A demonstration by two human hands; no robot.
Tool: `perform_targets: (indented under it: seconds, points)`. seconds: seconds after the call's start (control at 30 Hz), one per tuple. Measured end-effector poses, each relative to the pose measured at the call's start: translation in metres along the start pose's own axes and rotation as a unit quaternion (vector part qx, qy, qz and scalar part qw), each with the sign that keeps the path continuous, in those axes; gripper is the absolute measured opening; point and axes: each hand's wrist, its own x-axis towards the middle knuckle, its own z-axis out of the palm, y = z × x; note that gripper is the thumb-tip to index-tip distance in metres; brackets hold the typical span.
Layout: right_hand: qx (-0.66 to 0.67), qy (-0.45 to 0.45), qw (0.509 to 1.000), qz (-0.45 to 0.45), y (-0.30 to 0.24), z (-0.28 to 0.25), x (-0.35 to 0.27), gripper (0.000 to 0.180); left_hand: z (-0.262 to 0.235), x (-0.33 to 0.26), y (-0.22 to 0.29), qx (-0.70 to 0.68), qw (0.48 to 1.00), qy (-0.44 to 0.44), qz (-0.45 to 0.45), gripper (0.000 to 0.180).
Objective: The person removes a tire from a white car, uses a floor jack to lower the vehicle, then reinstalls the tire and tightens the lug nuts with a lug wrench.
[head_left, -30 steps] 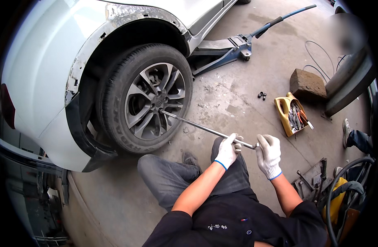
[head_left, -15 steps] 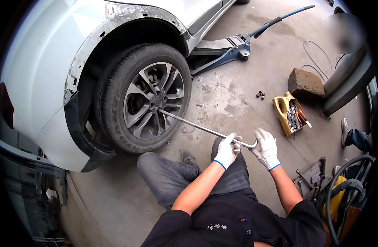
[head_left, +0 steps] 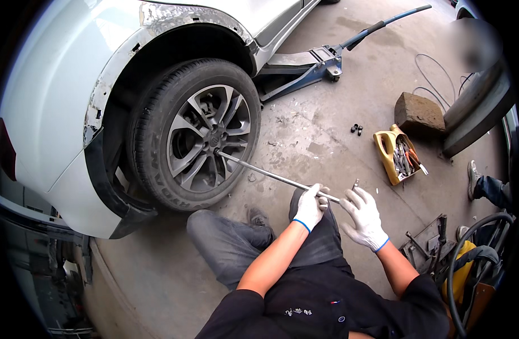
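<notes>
A long L-shaped lug wrench (head_left: 265,172) runs from a lug nut on the wheel (head_left: 183,121) toward me. The wheel has a black tyre and a silver-and-dark alloy rim. In a white glove with blue cuff, my left hand (head_left: 309,209) is closed round the wrench shaft near its bend. My right hand (head_left: 364,219), gloved alike, lies against the bent handle with fingers stretched out and thumb apart. The handle's tip pokes up beyond those fingers; the bend itself is hidden by them. The white car (head_left: 56,113) has a stripped wheel arch above the tyre.
A blue floor jack (head_left: 304,79) reaches under the car. Small dark lug nuts (head_left: 356,129) lie on the floor beside a cut yellow jug (head_left: 385,148) of tools. A brown block (head_left: 419,111) rests near a post (head_left: 478,113). Another person's leg (head_left: 491,192) shows at right, above a black hose (head_left: 454,271).
The wrench's bent handle has turned so its tip points up and away from me. My right hand's fingers have straightened from a curled hold. My left hand stays on the shaft.
</notes>
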Motion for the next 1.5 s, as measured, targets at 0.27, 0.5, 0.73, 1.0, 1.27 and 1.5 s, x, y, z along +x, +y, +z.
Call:
perform_targets:
  seconds: [0.27, 0.5, 0.73, 1.0, 1.27, 1.5]
  points:
    - [0.253, -0.136, 0.894, 0.344, 0.050, 0.065, -0.038, 0.044, 0.012, -0.015, 0.014, 0.018, 0.999, -0.026, 0.016, 0.015]
    - [0.289, -0.078, 0.900, 0.317, 0.041, 0.074, -0.045, 0.055, 0.002, -0.012, 0.007, 0.020, 0.999, -0.023, 0.017, 0.015]
    - [0.490, -0.138, 0.683, 0.524, 0.023, 0.068, -0.027, 0.056, -0.008, 0.001, 0.007, 0.108, 0.994, 0.028, 0.018, 0.016]
    - [0.017, 0.002, 0.994, -0.111, 0.008, 0.027, -0.009, 0.038, -0.018, 0.001, 0.024, 0.031, 0.999, 0.017, 0.036, 0.024]
    - [0.003, -0.023, 0.999, -0.025, 0.013, 0.064, -0.017, 0.021, -0.010, 0.005, 0.023, 0.024, 0.998, 0.047, 0.037, 0.025]
    - [0.133, -0.170, 0.976, 0.032, 0.004, 0.039, -0.015, 0.035, -0.055, 0.042, 0.103, 0.070, 0.982, 0.125, 0.125, 0.031]
